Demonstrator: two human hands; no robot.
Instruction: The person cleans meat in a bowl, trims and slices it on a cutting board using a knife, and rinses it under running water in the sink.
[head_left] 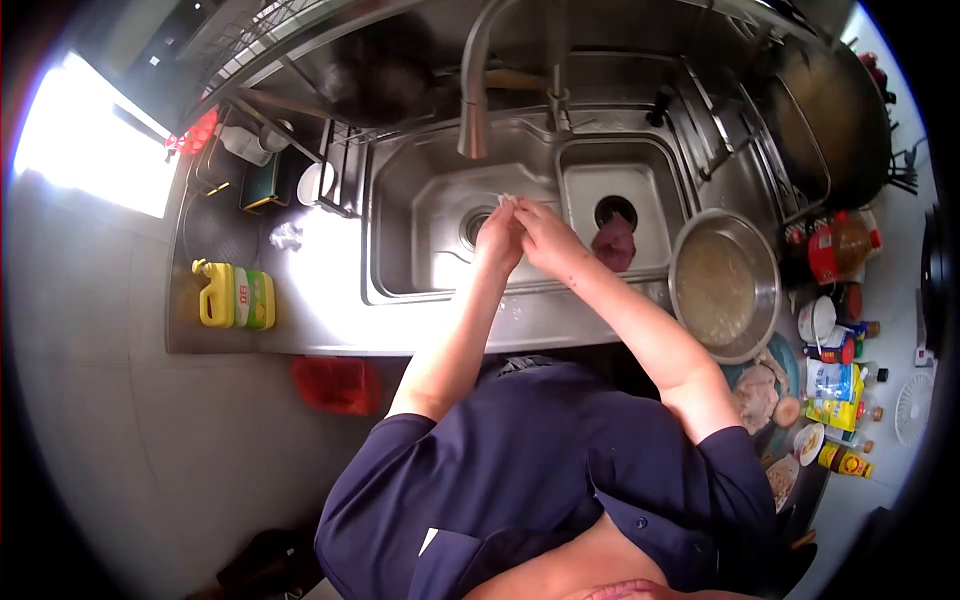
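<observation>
Over the larger left basin [410, 235] of a steel double sink, my two hands meet with their fingers closed together. My left hand [499, 240] and my right hand [543, 236] press against each other at the fingertips. A small whitish bit [506, 200] shows at the tips, too small to name. The curved faucet [474, 125] hangs just beyond my hands, and no water stream can be made out. In the smaller right basin, a dusky pink cloth [614, 243] lies partly over the drain [616, 210].
A steel bowl of cloudy liquid [715, 290] stands right of the sink. Raw-looking meat [760, 395], bottles and seasoning packets crowd the right counter. A yellow jug [234, 297] is on the left counter. A large wok [825, 130] is at the back right; racks line the back.
</observation>
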